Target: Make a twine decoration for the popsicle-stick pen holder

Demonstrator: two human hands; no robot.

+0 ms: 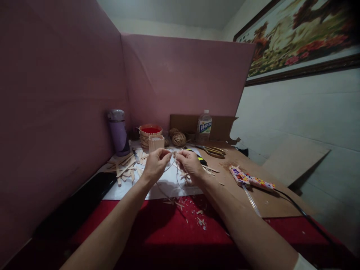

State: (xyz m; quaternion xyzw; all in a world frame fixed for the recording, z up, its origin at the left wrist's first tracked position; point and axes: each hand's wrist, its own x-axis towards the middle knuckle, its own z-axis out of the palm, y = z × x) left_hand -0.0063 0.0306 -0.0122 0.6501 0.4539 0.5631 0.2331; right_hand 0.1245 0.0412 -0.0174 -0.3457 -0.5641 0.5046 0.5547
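Both of my hands are raised close together over the white paper (153,192). My left hand (156,162) pinches a thin brown twine (173,155) between thumb and fingertips. On the other side, my right hand (190,162) pinches the same twine, which looks knotted or bunched between the two. Loose ends of it hang down toward the paper. Just behind my left hand stands a small cup (156,142) walled with pale wooden sticks. A larger stick-walled basket (145,139) with a red inside is behind that. A ball of twine (179,138) lies further back.
Wooden sticks (125,167) lie scattered at left near a purple bottle (118,133) and a black phone-like slab (92,187). At right are scissors (213,150), a clear plastic bottle (205,126) and a flower-patterned glue gun (253,180) with a cord. Scraps litter the red cloth (168,225).
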